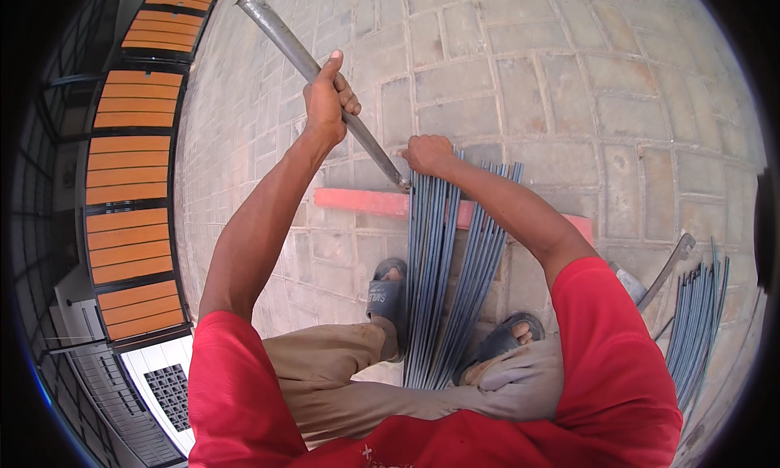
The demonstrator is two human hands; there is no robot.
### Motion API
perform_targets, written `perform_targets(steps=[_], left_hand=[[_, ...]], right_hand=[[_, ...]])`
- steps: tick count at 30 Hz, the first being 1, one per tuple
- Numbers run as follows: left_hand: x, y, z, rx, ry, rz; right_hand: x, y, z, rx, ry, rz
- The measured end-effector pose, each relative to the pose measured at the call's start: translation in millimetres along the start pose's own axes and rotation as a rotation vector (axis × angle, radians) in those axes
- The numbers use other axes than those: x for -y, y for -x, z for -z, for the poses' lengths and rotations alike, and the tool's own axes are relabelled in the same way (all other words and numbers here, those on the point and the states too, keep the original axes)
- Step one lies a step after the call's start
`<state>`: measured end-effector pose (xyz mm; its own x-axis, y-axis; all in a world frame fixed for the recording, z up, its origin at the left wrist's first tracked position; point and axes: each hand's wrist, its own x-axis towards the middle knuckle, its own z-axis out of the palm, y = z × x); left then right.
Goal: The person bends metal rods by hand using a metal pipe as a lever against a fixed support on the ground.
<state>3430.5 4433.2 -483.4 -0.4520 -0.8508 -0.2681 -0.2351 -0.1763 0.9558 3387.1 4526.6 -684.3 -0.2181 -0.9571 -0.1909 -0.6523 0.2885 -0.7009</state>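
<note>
Metal rods (431, 257), thin and blue-grey, lie across a red bar (357, 201), with their far ends beyond it and their lengths running back on its near side, between the person's feet. They fan into two main groups, with a narrow gap between them where they cross the red bar.

The left hand (329, 102), well beyond the red bar, is wrapped around a grey metal tube (284, 41), its thumb pointing up along it. The tube slants, its upper end far beyond the red bar and its lower end just beside the bar's far edge, close to the leftmost rods. Whether that end touches a rod cannot be told.

The right hand (431, 155) is just beyond the red bar, at the rods' far ends, knuckles up and fingers curled under. Its fingertips are hidden, so how tightly it is closed, and on which rod if any, cannot be told.

Two dark sandals (386, 299) stand on the near side of the red bar, one on each side of the rods. Right of the red bar lie a flat metal tool (670, 269) and a second pile of rods (691, 322) on the paved ground (536, 29). Orange slatted panels (134, 167) line up well to its left.
</note>
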Motion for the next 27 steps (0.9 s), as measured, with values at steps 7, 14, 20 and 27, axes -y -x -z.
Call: perform_targets(steps=[7, 14, 20, 27], left_hand=[[0, 6, 6, -0.04, 0.003, -0.037], [1, -15, 18, 0.02, 0.047, 0.022], [7, -19, 38, 0.033, 0.091, -0.014], [11, -33, 56, 0.091, 0.134, 0.039]], right_hand=[[6, 2, 5, 0.035, 0.056, -0.068], [10, -7, 1, 0.107, 0.098, -0.107], [-1, -6, 12, -0.094, 0.061, -0.078], [-27, 40, 68, -0.269, 0.022, -0.136]])
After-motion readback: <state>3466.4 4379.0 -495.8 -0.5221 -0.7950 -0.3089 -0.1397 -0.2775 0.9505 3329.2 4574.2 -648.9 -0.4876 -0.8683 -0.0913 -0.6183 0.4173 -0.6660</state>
